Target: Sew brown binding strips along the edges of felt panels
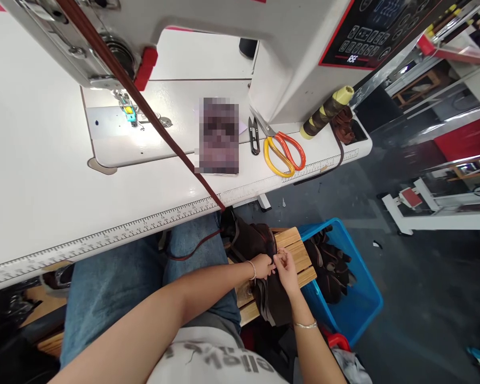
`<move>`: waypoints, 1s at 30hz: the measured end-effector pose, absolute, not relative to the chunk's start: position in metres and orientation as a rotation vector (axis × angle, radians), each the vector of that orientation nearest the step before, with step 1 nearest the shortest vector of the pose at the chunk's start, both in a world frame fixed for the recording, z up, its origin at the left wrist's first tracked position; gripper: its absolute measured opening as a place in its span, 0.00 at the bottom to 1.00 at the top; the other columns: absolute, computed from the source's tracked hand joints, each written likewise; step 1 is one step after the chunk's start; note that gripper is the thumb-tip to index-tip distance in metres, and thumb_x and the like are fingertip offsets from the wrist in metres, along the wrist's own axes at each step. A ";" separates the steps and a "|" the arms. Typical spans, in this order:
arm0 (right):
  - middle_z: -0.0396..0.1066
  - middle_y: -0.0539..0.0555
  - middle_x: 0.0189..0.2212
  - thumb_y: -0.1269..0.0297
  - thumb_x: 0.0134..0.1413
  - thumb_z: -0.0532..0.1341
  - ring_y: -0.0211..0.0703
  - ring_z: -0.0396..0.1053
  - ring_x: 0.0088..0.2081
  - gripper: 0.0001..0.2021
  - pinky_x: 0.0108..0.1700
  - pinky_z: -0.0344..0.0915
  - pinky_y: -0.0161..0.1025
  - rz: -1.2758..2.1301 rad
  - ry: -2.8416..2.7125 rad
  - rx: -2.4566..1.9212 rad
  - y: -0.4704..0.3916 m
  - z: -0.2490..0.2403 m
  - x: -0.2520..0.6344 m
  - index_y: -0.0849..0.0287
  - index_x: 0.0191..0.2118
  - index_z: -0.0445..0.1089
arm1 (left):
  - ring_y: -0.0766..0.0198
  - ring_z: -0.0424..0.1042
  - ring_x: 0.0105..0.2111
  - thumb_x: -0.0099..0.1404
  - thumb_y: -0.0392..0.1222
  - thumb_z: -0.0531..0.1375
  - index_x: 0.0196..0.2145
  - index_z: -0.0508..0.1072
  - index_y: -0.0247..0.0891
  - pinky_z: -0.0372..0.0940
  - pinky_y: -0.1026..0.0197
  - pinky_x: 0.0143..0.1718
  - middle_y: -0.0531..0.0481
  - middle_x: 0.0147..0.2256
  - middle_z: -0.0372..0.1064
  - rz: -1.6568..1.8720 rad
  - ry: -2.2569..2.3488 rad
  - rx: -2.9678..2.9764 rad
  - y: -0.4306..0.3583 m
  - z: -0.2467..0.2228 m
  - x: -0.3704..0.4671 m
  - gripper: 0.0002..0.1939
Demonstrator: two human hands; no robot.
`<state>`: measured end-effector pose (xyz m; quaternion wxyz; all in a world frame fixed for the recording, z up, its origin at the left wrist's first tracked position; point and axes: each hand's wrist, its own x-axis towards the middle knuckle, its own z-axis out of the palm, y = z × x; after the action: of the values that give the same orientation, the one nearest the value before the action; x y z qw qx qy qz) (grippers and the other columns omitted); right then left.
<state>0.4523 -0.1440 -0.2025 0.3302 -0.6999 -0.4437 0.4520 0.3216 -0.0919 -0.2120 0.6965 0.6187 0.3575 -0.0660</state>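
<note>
On the wooden slatted bench beside my thigh lies a dark brown piece with a reddish edge, perhaps a shoe upper. My left hand is closed at its edge, fingers curled. Close against it, my right hand pinches with thumb and forefinger; whatever is between the fingertips is too small to make out. More dark brown pieces hang in layers below both hands. A long brown binding strip runs down from the sewing machine past the table edge, and a loop of it crosses my jeans.
On the white sewing table are scissors with yellow and orange handles, black thread snips, a blurred card and a thread cone. A blue bin holding dark brown pieces stands right of the bench.
</note>
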 end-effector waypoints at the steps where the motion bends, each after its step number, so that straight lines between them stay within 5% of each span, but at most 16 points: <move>1: 0.64 0.47 0.24 0.48 0.56 0.56 0.40 0.66 0.22 0.21 0.23 0.67 0.38 1.160 -1.185 -1.846 -0.148 -0.204 0.453 0.56 0.48 0.58 | 0.69 0.69 0.27 0.70 0.50 0.54 0.35 0.71 0.32 0.68 0.61 0.33 0.52 0.28 0.68 -0.148 0.802 1.376 -0.092 -0.213 0.322 0.17; 10: 0.73 0.56 0.30 0.49 0.60 0.54 0.49 0.72 0.34 0.19 0.39 0.68 0.44 1.001 -1.398 -2.043 -0.161 -0.201 0.456 0.60 0.45 0.69 | 0.67 0.71 0.30 0.70 0.50 0.55 0.35 0.71 0.32 0.69 0.58 0.37 0.51 0.30 0.70 -0.122 0.861 1.378 -0.094 -0.217 0.322 0.17; 16: 0.75 0.60 0.39 0.53 0.65 0.49 0.49 0.73 0.39 0.19 0.40 0.67 0.41 0.678 -1.834 -2.104 -0.176 -0.201 0.465 0.60 0.47 0.70 | 0.65 0.72 0.34 0.69 0.49 0.56 0.35 0.72 0.32 0.69 0.56 0.40 0.50 0.32 0.71 -0.072 0.920 1.388 -0.093 -0.211 0.318 0.16; 22: 0.73 0.61 0.31 0.60 0.63 0.50 0.49 0.72 0.33 0.17 0.34 0.67 0.40 0.352 -2.149 -1.952 -0.195 -0.211 0.469 0.61 0.45 0.74 | 0.63 0.72 0.36 0.68 0.49 0.57 0.37 0.72 0.32 0.69 0.56 0.41 0.49 0.35 0.71 -0.047 0.996 1.382 -0.090 -0.210 0.319 0.15; 30: 0.71 0.58 0.26 0.61 0.65 0.51 0.45 0.70 0.29 0.18 0.34 0.68 0.39 0.321 -2.149 -1.873 -0.198 -0.220 0.472 0.56 0.44 0.78 | 0.65 0.72 0.33 0.69 0.49 0.56 0.34 0.72 0.32 0.69 0.58 0.38 0.50 0.32 0.71 -0.057 1.042 1.342 -0.090 -0.215 0.323 0.16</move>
<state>0.4719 -0.1975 -0.2201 0.1362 -0.6468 -0.7422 0.1108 0.3234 -0.0897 -0.2148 0.6600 0.5930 0.4605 -0.0252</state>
